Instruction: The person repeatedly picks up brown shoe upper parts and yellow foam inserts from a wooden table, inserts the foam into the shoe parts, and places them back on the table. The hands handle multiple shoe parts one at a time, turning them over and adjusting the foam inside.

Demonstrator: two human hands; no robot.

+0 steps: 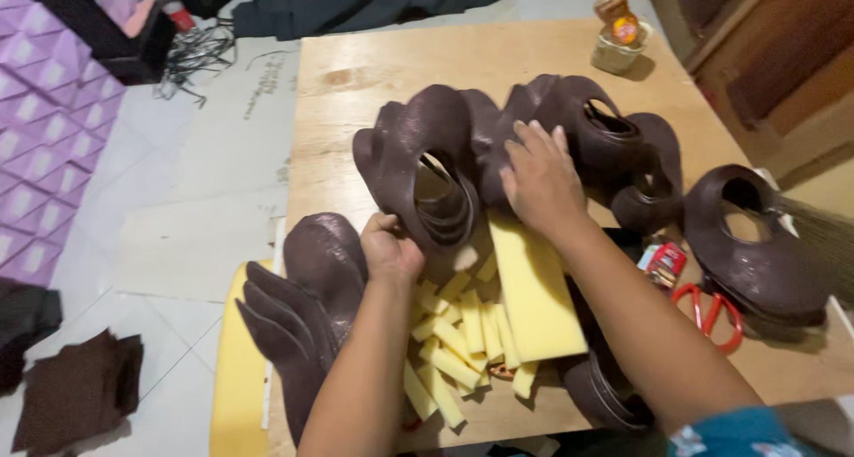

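Note:
My left hand (pixel 388 249) grips the lower edge of a stack of dark brown curved shoe-upper pieces (pixel 418 159) with oval holes. My right hand (pixel 541 180) lies flat, fingers spread, on a second dark brown stack (pixel 605 132) beside it. Below both hands lie a yellow foam sheet (pixel 534 288) and several cut yellow foam strips (pixel 458 341) on the plywood board (pixel 374 61). Another brown leather stack (pixel 311 306) sits left of my left forearm.
A further brown stack (pixel 756 244) lies at the right, with red-handled scissors (pixel 712 310) and a small red packet (pixel 663 263) near it. A jar (pixel 618 30) stands at the board's far edge. Dark fabric pieces (pixel 80 390) and cables (pixel 196 57) lie on the floor at left.

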